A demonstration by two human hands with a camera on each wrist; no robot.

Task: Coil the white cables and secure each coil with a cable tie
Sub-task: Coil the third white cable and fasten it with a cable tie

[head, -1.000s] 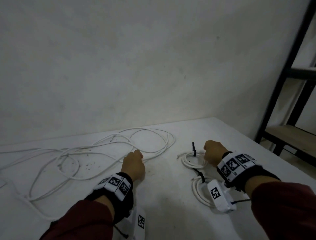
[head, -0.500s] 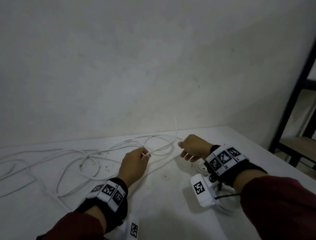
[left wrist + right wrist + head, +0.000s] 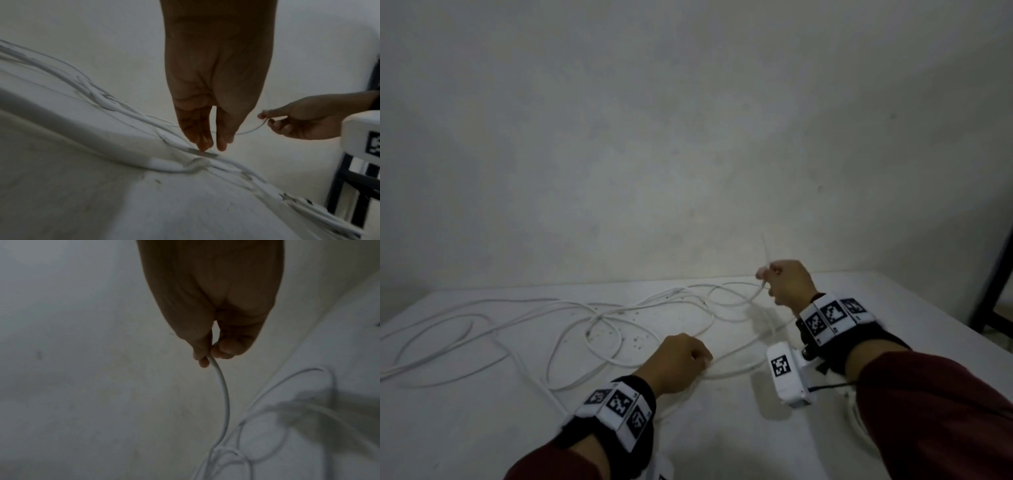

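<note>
Head view: the right hand (image 3: 789, 284) is raised just above the table (image 3: 722, 428) near the wall, thumb and forefinger pinched on the white cable (image 3: 599, 318) close to its free end, which sticks up past the fingers.
Head view, left side: the left hand (image 3: 676, 363) sits low over the table with fingers curled at a strand that runs off to the right; whether it truly grips that strand cannot be told from here.
Head view, cable: most of it lies in loose, crossing loops spread over the left and middle of the table, uncoiled.
Left wrist view: the left hand's fingers (image 3: 202, 134) point down, tips close together and touching a strand on the table; a firm pinch is not plain. The right hand (image 3: 304, 120) shows beyond, holding a thin arc of cable.
Right wrist view: the right hand's fingertips (image 3: 203, 360) clamp the cable, which hangs down in a curve to the loops below.
Step in hand: likely starting the first loop of a new coil.
Doing it well: keep the end pinched, let the other hand feed slack, make even loops, and lift strands clear where they cross so no knot forms.
</note>
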